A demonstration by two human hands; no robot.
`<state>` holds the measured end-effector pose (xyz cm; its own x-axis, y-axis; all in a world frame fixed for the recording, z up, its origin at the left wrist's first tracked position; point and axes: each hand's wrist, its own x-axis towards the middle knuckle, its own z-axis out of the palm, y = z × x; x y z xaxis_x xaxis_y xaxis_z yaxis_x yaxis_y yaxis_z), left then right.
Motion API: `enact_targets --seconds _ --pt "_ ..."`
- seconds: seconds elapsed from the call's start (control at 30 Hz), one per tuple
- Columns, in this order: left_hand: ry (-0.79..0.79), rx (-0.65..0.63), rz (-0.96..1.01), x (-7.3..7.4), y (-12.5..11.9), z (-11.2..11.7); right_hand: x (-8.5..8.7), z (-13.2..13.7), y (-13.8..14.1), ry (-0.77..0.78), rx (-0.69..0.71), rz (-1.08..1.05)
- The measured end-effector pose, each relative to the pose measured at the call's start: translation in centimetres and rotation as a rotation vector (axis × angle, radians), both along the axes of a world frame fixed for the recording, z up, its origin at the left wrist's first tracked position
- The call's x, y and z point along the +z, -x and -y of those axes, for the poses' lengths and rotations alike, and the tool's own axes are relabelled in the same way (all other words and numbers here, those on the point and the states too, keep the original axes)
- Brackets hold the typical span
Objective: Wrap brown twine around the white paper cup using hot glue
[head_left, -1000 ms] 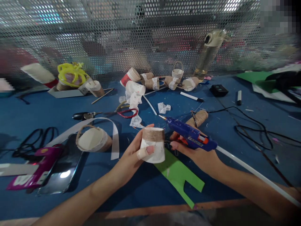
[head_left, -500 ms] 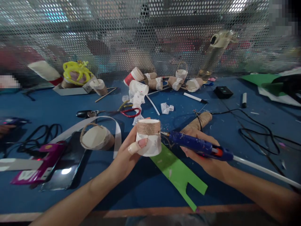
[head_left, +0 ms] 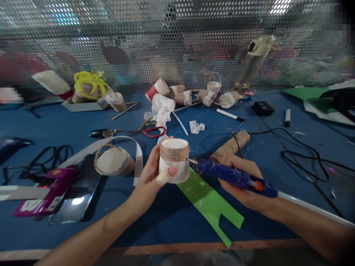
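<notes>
My left hand (head_left: 151,171) is closed around a small white paper cup (head_left: 177,173), held upright above the table. A band of brown twine (head_left: 174,153) wraps the cup's upper part below its rim. A blue glue gun (head_left: 235,175) with a long white glue stick (head_left: 313,210) at its back is gripped in my right hand (head_left: 242,170). Its metal nozzle is at the cup's right side, at the lower edge of the twine. Underneath lies a cut strip of green paper (head_left: 210,203). Just beyond my right hand rests a twine-wrapped roll (head_left: 231,146).
Left stands a handled cup (head_left: 113,161) beside a phone (head_left: 77,195) and a purple power strip (head_left: 50,188). Red-handled scissors (head_left: 155,132), crumpled paper (head_left: 196,127) and several twine-wrapped cups (head_left: 183,98) lie farther back. A bottle (head_left: 249,66) leans near the perforated metal screen (head_left: 172,48). Black cable (head_left: 305,144) loops at right.
The glue gun's nozzle has shifted slightly down and left along the cup. The cup has turned a little in my left hand. Another person's hand at the far left has gone from view.
</notes>
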<state>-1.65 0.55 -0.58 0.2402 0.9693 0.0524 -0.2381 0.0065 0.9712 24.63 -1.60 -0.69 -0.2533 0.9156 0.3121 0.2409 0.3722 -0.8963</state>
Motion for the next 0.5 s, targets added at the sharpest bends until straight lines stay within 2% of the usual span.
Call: enact_targets --seconds 0.17,0.5 --pt "-0.058 0.010 -0.059 -0.61 0.37 0.13 0.12 -0.11 0.13 -0.110 0.011 0.023" --pt "-0.042 -0.004 -0.006 -0.34 0.29 -0.02 0.44 0.19 0.08 -0.106 -0.084 0.096"
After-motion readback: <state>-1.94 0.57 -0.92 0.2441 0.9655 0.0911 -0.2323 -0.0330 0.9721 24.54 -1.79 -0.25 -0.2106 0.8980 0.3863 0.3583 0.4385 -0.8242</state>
